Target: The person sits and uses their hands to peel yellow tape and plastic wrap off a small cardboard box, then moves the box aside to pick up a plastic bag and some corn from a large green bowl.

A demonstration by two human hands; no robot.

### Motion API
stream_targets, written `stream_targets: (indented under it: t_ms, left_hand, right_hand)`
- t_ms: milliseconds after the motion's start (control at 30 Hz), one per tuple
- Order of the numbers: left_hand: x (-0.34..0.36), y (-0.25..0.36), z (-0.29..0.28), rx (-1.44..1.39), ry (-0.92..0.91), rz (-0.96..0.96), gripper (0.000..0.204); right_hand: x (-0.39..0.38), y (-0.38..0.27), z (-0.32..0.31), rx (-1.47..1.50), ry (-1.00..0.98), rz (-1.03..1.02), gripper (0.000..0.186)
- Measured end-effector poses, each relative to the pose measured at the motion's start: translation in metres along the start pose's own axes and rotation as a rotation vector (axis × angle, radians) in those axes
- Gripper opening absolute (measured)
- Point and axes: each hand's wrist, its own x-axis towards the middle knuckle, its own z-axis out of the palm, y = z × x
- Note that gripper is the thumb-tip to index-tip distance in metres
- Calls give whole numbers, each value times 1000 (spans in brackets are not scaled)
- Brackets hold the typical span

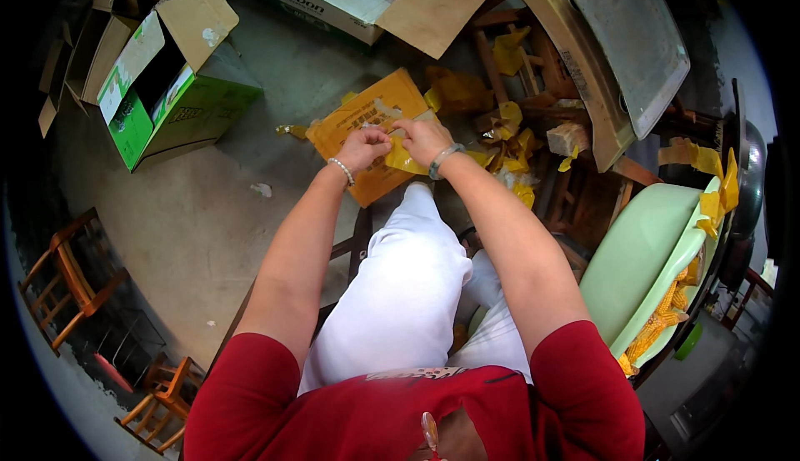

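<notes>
A flat orange cardboard piece (350, 121) with dark printing lies in front of me, over my white-trousered knee. My left hand (363, 146), with a bead bracelet at the wrist, has its fingers pinched at the edge of a crumpled yellow tape strip (402, 158) on the cardboard. Just to its right, my right hand (422, 138), wearing a bangle, also grips the yellow strip with bent fingers. The fingertips of both hands nearly meet, and their exact hold is partly hidden.
An open green box (192, 107) is upper left, a long white box (321, 3) above. Wooden chairs (79, 278) stand left. Tape scraps (508, 128), wood pieces (562, 140) and a grey lid (621, 44) are right, above a pale green tub (629, 253) holding corn (658, 323).
</notes>
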Motion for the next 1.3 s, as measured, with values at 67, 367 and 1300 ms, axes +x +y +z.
stream_targets:
  t_ms: [67,367,1300]
  left_hand:
    - [0,0,-1,11,-9,-1,6]
    - [3,-2,-5,36,-59,-57,6]
    - [3,11,-19,-83,-206,-134,10]
  right_hand:
    - [0,-2,-1,5,-4,1,33]
    - [1,1,3,-34,20,-5,33]
    - [-1,-5,-5,102,11,-88,42]
